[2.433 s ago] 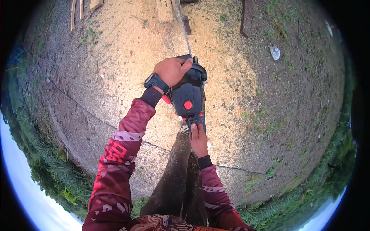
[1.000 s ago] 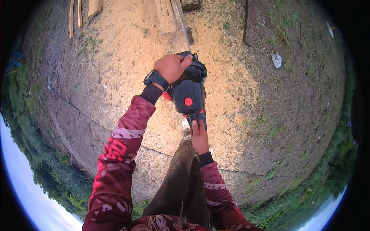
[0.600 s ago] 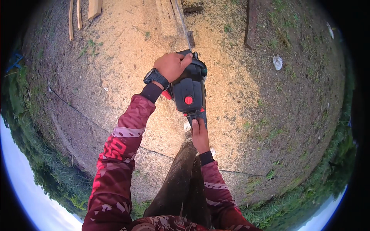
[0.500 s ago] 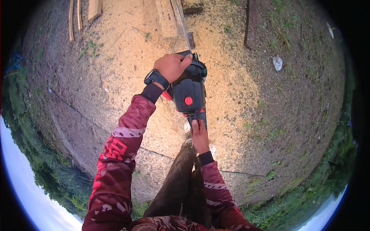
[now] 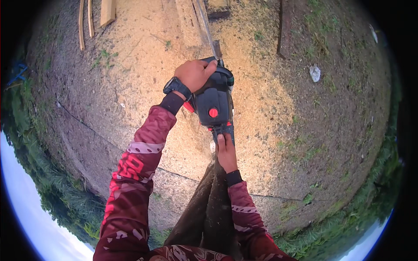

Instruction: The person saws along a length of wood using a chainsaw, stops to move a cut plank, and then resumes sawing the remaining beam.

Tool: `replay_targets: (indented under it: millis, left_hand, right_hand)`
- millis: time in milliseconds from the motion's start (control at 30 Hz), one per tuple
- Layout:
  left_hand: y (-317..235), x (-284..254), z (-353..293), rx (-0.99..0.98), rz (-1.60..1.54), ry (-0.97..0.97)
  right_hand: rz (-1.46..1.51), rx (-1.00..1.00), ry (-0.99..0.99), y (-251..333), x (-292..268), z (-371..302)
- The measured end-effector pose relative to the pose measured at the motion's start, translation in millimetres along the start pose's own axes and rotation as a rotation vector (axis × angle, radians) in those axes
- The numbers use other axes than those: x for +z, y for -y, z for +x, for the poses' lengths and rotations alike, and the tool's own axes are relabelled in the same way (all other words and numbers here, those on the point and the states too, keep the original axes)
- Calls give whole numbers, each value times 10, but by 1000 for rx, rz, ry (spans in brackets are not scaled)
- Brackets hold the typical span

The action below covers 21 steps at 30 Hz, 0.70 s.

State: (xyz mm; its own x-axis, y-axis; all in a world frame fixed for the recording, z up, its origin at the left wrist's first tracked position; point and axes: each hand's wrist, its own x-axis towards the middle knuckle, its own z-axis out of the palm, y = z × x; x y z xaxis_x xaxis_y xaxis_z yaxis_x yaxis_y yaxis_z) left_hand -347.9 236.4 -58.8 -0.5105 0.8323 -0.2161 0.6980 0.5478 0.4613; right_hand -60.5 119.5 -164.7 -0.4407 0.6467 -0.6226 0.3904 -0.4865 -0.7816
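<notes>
A black chainsaw (image 5: 212, 104) with red parts is held in front of my legs. Its narrow guide bar (image 5: 203, 19) points away from me, alongside a pale wooden plank (image 5: 188, 21) at the far edge; whether the chain touches the wood cannot be made out. My left hand (image 5: 192, 76), with a dark watch on its wrist, is closed round the front handle. Round the rear handle, the fingers of my right hand (image 5: 226, 152) are wrapped with the thumb on top. The undersides of both grips are hidden.
Sawdust (image 5: 261, 100) covers the ground around the saw. Wooden strips (image 5: 90, 17) and a thicker board (image 5: 108, 11) lie far left. A dark beam (image 5: 284, 30) lies far right, near a crumpled clear piece of litter (image 5: 315, 73). A thin dark cord (image 5: 183, 176) crosses the ground near my legs.
My legs have shifted and look closer together. The view has moved slightly against the ground, while both hands keep their grip on the chainsaw, which stays almost in place.
</notes>
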Motion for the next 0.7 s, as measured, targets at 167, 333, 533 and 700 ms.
replay_targets:
  millis: [167,333,533,700]
  left_hand:
    - [55,-68,145,10,45,-19]
    - [36,-146,270,17,35,-29]
    - [58,-164,367,12,34,-30]
    - [52,-293,519,26,62,6]
  right_hand:
    - [-59,28,12,128,59,98]
    - [-113,18,14,295,60,209]
    - [18,-1,-2,289,137,282]
    - [38,-23,-7,384,175,385]
